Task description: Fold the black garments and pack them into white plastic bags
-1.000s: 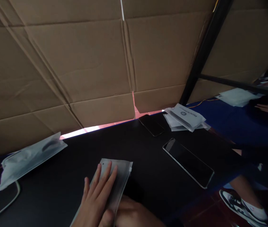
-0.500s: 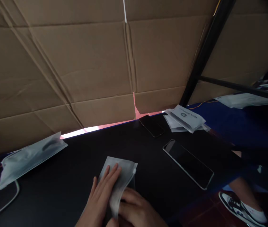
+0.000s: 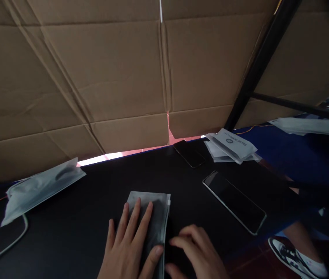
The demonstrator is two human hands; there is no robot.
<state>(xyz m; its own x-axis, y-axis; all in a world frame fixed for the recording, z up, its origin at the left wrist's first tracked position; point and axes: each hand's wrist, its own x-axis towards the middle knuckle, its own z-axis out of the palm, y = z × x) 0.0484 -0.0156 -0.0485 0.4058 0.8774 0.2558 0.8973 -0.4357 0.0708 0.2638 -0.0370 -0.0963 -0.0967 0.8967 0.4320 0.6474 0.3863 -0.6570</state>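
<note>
Dim room; brown cardboard wall (image 3: 117,77) behind black table (image 3: 74,217), black metal post (image 3: 257,66) right, daylight gap beneath cardboard.

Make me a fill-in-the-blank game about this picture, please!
1. The ____ hand lies flat on the pouch.
2. The table is ____ in colour.
3. The wall behind the table is made of ____.
4. Right of the pouch lie ____ phones.
Missing words: left, black, cardboard, two.
</note>
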